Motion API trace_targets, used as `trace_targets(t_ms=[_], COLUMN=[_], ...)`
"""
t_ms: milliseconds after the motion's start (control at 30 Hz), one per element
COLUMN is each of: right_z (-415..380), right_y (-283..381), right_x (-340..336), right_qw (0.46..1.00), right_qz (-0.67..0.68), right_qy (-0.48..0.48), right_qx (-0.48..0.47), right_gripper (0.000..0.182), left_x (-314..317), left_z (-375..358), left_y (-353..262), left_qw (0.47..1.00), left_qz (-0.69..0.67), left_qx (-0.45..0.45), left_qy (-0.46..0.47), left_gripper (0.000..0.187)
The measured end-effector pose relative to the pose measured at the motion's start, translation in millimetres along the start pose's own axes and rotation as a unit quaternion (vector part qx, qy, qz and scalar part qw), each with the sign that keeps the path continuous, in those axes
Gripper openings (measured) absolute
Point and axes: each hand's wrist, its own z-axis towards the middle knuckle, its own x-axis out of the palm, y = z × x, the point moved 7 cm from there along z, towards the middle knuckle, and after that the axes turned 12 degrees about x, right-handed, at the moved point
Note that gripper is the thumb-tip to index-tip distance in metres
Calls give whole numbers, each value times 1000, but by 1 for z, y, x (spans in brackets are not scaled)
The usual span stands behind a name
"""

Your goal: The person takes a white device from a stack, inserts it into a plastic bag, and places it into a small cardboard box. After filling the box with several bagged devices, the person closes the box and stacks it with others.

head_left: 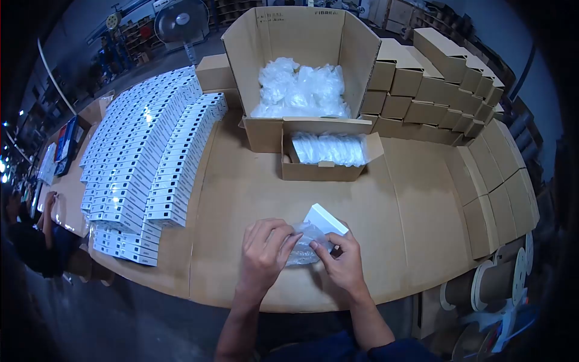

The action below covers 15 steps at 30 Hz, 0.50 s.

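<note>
Above the near part of the table, my left hand [265, 250] pinches the edge of a clear plastic bag [303, 252]. My right hand [341, 260] grips a small white box [325, 220] between thumb and fingers, its thumb also against the bag. The lower end of the box overlaps the bag's mouth, while its upper end points away from me. Farther off stands an open cardboard carton [322, 174], holding a row of bagged white items [330, 149].
A large open carton [241, 66] of clear plastic bags [298, 90] stands at the back. Stacked white boxes [139, 151] fill the left side. Brown cartons [422, 90] line the back right and right edge. At far left, another person [36, 241] is beside the table.
</note>
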Motion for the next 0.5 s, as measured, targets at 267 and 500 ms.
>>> trace_targets(t_ms=[267,500], right_z=[-3,-7], right_y=[11,6], right_x=[0,-4], right_qw=[993,991], right_qz=[-76,-90], right_qy=[56,86], right_qx=[-71,-48], right_gripper=[18,16], left_x=[3,19], left_z=[3,-25], left_y=[10,56], left_qw=[969,903], left_qz=[-155,-333], left_qx=[-107,-268], left_qy=[157,-43], left_gripper=[10,24])
